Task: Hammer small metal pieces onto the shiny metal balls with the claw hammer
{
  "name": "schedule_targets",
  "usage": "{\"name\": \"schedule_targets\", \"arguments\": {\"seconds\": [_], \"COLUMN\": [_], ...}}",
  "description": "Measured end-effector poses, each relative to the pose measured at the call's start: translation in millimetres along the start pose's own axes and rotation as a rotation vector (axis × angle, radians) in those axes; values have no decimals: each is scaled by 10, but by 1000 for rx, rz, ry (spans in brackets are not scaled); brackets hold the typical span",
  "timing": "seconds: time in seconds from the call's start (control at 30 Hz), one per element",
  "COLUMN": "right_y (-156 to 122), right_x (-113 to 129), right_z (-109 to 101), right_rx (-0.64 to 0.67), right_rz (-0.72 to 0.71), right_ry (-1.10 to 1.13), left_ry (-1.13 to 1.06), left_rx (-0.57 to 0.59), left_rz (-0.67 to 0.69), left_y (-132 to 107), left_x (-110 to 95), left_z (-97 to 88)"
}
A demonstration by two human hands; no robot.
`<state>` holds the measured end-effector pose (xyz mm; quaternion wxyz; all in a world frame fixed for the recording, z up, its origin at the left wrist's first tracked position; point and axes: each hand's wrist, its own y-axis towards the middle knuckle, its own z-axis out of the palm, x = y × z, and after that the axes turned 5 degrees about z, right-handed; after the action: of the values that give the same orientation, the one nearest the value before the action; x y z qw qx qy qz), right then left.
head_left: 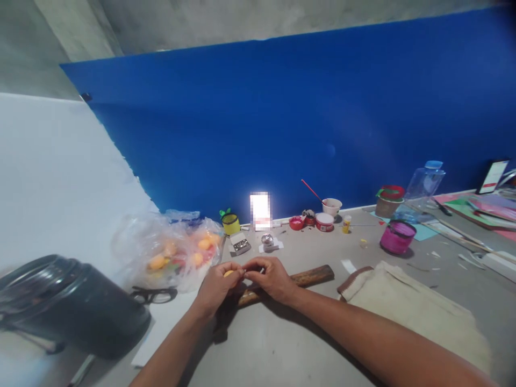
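My left hand is closed round a small yellow-orange piece, only part of which shows between thumb and fingers. Against it, my right hand makes a pinch; whatever sits between its fingertips is too small to make out. The two hands meet just above a wooden-handled tool that lies on the table, its dark end in shadow and looking like a hammer head. Beyond the hands are an open small box of metal bits and a shiny little round container on white paper.
To the left are a dark bucket-like container, eyeglasses and a clear bag of orange items. A cream cloth, pink cup and plastic bottle occupy the right. A blue panel stands behind.
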<state>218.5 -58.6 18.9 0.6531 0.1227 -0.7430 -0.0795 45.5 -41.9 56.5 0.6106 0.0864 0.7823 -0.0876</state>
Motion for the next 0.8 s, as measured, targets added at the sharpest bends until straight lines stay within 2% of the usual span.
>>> {"name": "schedule_targets", "arguments": {"seconds": [0.1, 0.2, 0.27, 0.33, 0.43, 0.57, 0.7, 0.8], "right_y": [-6, 8, 33, 64, 94, 102, 124, 155], "right_x": [31, 35, 17, -5, -18, 11, 20, -9], "right_z": [-13, -42, -67, -91, -118, -150, -214, -270], "right_rx": [1, -40, -70, -63, -49, -3, 105, 199], "right_rz": [11, 42, 142, 232, 305, 364, 436, 470], "right_ry": [0, 54, 148, 229, 291, 342, 444, 534], "left_ry": [-48, -278, -500, -609, -602, -474, -398, -373], "left_rx": [-3, 29, 98, 119, 84, 75, 113, 93], "left_rz": [2, 35, -19, -48, -41, 12, 53, 38], "left_y": [-22, -35, -32, -24, -23, -54, -85, -93], "left_x": [31, 40, 37, 42, 77, 153, 186, 159], "left_z": [20, 34, 24, 1, -28, -29, -11, 3]}}
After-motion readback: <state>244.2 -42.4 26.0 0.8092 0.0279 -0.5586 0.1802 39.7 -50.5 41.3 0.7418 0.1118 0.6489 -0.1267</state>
